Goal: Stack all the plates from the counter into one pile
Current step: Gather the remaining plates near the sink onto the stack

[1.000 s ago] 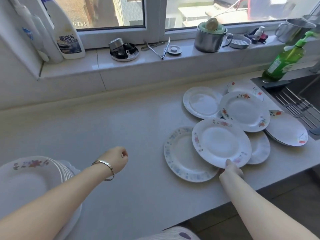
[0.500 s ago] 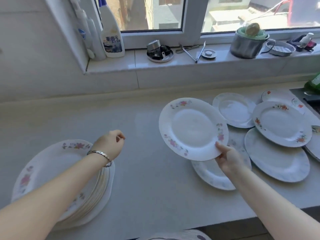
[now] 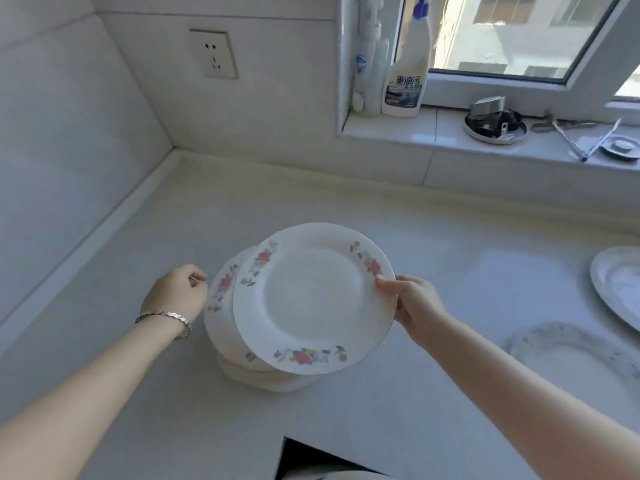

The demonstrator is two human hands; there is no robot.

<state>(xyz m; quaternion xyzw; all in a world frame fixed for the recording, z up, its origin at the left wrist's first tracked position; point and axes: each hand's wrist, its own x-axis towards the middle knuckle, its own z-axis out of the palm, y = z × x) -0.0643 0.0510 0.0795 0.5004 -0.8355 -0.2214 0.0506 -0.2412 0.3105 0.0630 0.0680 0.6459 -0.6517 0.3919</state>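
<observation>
**Head view.** The held plate [image 3: 311, 299] covers most of the pile of plates [image 3: 221, 306] beneath it. Only the pile's rim at 9 o'clock and its lower edge at 6 o'clock show, so its plates cannot be counted. Whether the held plate touches the pile's top cannot be told.

The right hand [image 3: 414, 303] pinches the held plate's rim at 3 o'clock, thumb on the upper face; its other fingers are hidden under the plate. The left hand [image 3: 176, 296], with a bracelet [image 3: 166, 315] at its wrist, is curled into a loose fist that holds nothing. It sits just beside the pile's rim at 9 o'clock, and contact cannot be made out.

At the frame's 3 o'clock a white plate [image 3: 616, 285] is cut off by the picture's edge. At 4 o'clock a speckled plate [image 3: 568, 355] lies faint against the pale counter [image 3: 450, 265]. A dark shape [image 3: 311, 459] at 6 o'clock is cut off and cannot be identified.

The held plate is round, white and face up, above the pile near the frame's centre. Its broad rim bears three sprays of pink flowers, at 11, 2 and 6 o'clock. The pile's top plate shows similar pink flowers.
</observation>
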